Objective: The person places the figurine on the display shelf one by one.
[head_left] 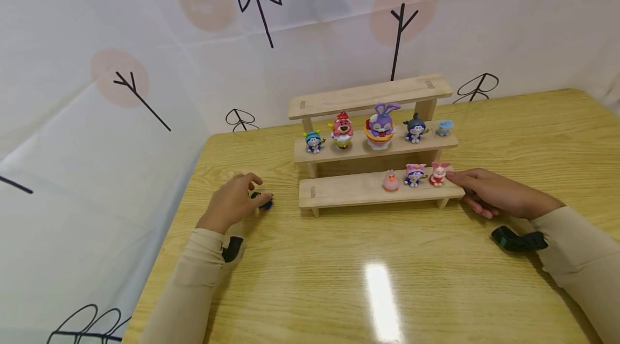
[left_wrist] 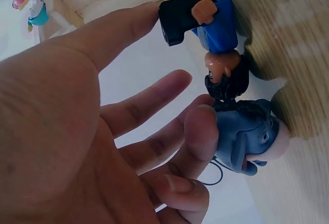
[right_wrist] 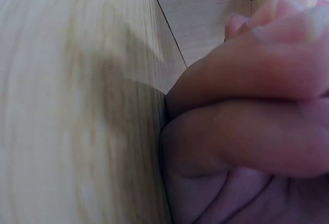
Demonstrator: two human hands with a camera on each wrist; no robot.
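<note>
My left hand (head_left: 229, 203) reaches down to small figures at the left of the table. In the left wrist view its thumb touches the black legs of a toy figure (left_wrist: 221, 23) with dark hair and a blue top. A fingertip rests against a grey-blue donkey figurine (left_wrist: 247, 139). Fingers and thumb stay well spread. At the right end of the wooden display shelf (head_left: 349, 191), my right hand (head_left: 499, 190) grips the lowest step's end, thumb on top beside a pink piglet figurine (head_left: 438, 174), other fingers curled below. The right wrist view hides the thumb.
On the lowest step stand a pink duck figurine (head_left: 390, 181) and a pink-hatted figurine (head_left: 414, 175). The middle step bears a red bear (head_left: 342, 130), a purple rabbit (head_left: 380, 126) and other figurines. A patterned cloth (head_left: 315, 37) hangs behind the wooden table (head_left: 310, 274).
</note>
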